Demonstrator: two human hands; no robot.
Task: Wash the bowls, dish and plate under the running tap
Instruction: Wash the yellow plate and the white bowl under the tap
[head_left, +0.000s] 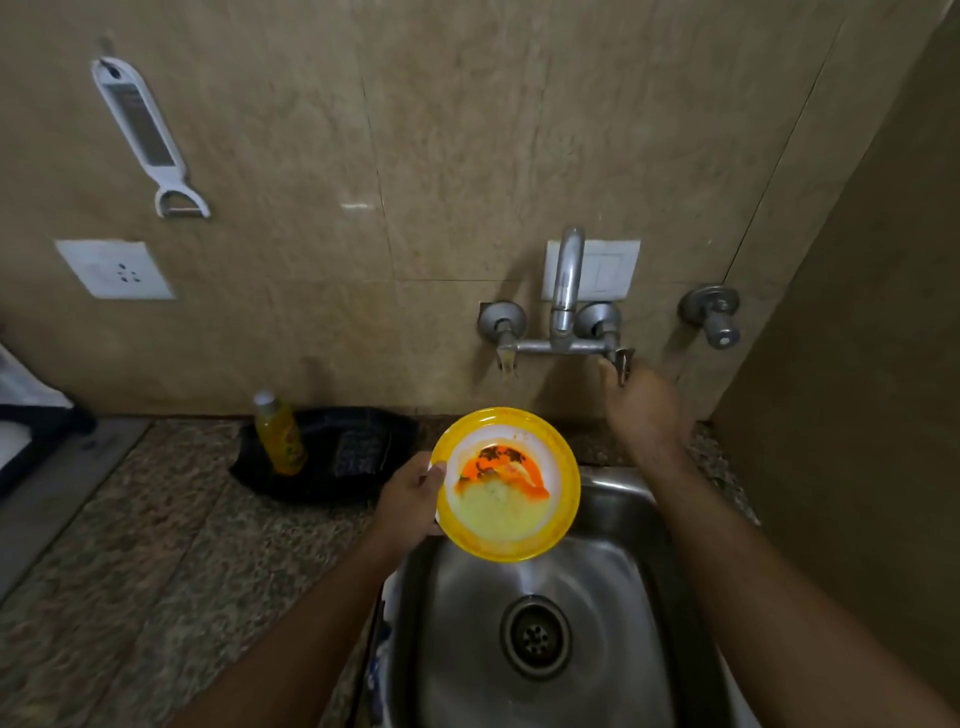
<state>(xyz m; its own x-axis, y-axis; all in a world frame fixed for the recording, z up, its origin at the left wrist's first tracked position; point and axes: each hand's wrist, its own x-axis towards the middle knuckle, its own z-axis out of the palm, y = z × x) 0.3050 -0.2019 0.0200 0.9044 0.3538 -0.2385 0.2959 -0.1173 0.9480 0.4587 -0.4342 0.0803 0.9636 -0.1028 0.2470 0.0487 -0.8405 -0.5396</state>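
Clearly the washing has barely begun. The left hand (410, 501) grips the rim of a yellow plate (506, 483), thumb over the edge, holding it tilted above the sink (618, 499); orange sauce and pale residue still coat its white centre. The right hand (647, 402) reaches up to the right tap handle (623, 361), fingers at the lever, though whether they are closed round it cannot be told. No stream shows from the spout (566, 280), so the water seems not yet on. No bowls or dish are in view. A yellow bottle (280, 434) stands on the desk (156, 519) to the left, against a dark tray (358, 447).
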